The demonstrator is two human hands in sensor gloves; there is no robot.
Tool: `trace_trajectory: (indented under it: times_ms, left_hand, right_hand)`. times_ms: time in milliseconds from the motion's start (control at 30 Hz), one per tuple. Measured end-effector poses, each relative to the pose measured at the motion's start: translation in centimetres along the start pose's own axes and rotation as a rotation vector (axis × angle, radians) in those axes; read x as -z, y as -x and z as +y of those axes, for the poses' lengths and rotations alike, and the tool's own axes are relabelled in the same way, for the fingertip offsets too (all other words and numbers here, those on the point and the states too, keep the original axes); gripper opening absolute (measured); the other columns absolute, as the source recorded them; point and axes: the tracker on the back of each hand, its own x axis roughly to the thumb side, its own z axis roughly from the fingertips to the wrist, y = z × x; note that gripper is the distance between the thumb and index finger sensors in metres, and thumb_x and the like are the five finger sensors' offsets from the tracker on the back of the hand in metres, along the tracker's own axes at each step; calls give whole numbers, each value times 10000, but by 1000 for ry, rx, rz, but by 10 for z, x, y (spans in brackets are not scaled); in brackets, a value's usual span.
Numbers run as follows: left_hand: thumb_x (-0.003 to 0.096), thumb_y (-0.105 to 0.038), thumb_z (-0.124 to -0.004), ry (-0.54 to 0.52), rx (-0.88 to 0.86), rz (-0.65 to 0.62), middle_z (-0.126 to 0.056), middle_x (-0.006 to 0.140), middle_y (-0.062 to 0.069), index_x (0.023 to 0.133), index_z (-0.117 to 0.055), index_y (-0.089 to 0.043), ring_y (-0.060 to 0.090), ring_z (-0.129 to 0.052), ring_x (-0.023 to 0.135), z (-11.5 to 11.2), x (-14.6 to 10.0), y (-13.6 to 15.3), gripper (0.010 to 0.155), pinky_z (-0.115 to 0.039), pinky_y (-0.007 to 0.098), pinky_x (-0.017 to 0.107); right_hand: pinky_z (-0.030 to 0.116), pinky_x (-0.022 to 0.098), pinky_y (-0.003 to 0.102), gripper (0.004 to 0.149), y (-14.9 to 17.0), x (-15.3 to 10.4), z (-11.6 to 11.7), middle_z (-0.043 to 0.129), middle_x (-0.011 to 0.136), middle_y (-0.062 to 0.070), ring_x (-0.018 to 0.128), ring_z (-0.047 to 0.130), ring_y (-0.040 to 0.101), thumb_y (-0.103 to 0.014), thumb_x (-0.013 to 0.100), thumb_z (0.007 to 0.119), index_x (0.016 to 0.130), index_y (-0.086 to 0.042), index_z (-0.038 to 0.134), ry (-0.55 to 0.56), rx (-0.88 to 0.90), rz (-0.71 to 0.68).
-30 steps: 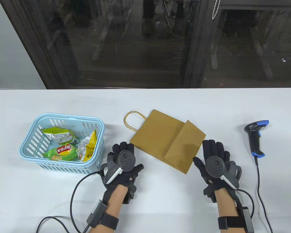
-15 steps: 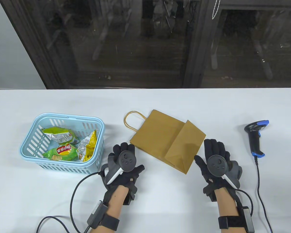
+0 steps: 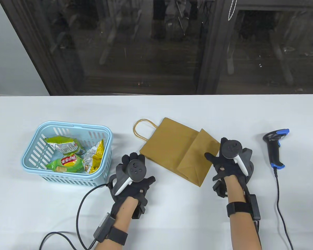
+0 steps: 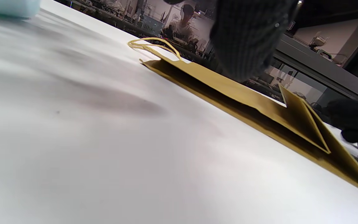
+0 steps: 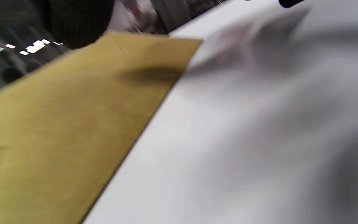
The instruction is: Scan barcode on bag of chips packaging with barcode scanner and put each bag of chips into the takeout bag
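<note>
Flat kraft-paper takeout bag (image 3: 177,149) on the smooth white counter (image 3: 172,109).
Right hand (image 3: 229,161) at its folded base, grip unclear; left hand (image 3: 133,177) flat, fingers relaxed.

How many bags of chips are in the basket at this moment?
3 visible, all inside the light blue plastic basket: a green bag at the back, a green bag at the front, a yellow bag at the right. More may be hidden underneath.

Left hand (image 3: 132,174) lies flat, palm down; right hand (image 3: 230,162) raised, thumb outstretched.
</note>
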Motion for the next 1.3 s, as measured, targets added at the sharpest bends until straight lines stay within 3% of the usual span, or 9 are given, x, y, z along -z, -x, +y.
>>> trace_trajectory:
  times_ms: [233,433,567,600,667,800,967,1067,1300]
  left_hand:
    - [497,-427,-841,13,-23,12,-161,1174,186,1124,-276,-118,479,-37,990,2,3,4,899,-166,676,650]
    - [498,-426,-840,20,-19,19,-159,1173,187,1124,-275,-117,479,-35,987,1,3,5,898,-166,676,649]
    - [498,-425,-841,13,-28,17,-161,1173,185,1124,-276,-117,478,-35,987,3,2,5,898,-167,676,649]
    - [497,-425,-842,13,-28,16,-159,1174,187,1124,-276,-117,479,-34,987,3,2,5,898,-167,675,650]
    - [498,-423,-842,13,-29,14,-160,1174,186,1125,-277,-114,481,-35,986,3,3,5,899,-167,676,649]
    - [496,-424,-842,21,-22,20,-160,1173,188,1124,-276,-116,481,-35,986,1,2,5,900,-169,676,648]
    - [495,-429,-842,1,-33,3,-163,1173,187,1123,-275,-115,478,-37,986,5,-2,5,902,-170,671,650]
    - [496,-433,-835,-4,-61,-13,-166,1173,183,1122,-277,-117,472,-34,985,4,-3,4,897,-169,664,651]
    - [517,-407,-774,-138,-205,-186,-216,1184,156,1123,-319,-144,437,-86,1009,21,-16,-6,802,-186,624,667]
  right_hand:
    - [159,756,603,1049,-6,25,9,40,1155,117,1020,97,459,-620,390,777,1134,-170,191,-56,-151,137]
    - [284,763,605,1016,-7,24,1,132,1114,170,996,232,487,-583,352,823,1056,-69,301,-36,-197,160]
    - [505,721,569,684,-7,12,-9,445,1048,120,936,506,437,-483,373,871,874,-146,551,104,-207,130]
    - [633,690,518,489,-8,8,-11,601,1001,38,895,664,355,-447,400,861,786,-219,664,156,-222,124]
    - [813,574,409,328,-8,0,-16,712,937,-12,758,879,245,-410,431,839,702,-261,729,224,-164,77]
    - [934,379,260,238,2,-22,-34,781,907,34,599,1008,173,-291,462,837,676,-219,760,280,230,-28]
    - [964,357,225,224,21,-56,-62,821,885,6,602,1028,170,-270,467,828,675,-225,762,346,739,-234]
    - [975,346,203,222,27,-74,-73,821,885,3,595,1030,155,-276,476,819,684,-237,752,408,897,-329]
    - [950,379,229,232,25,-93,-67,815,886,-5,606,1016,153,-280,491,812,707,-240,735,146,1394,-644]
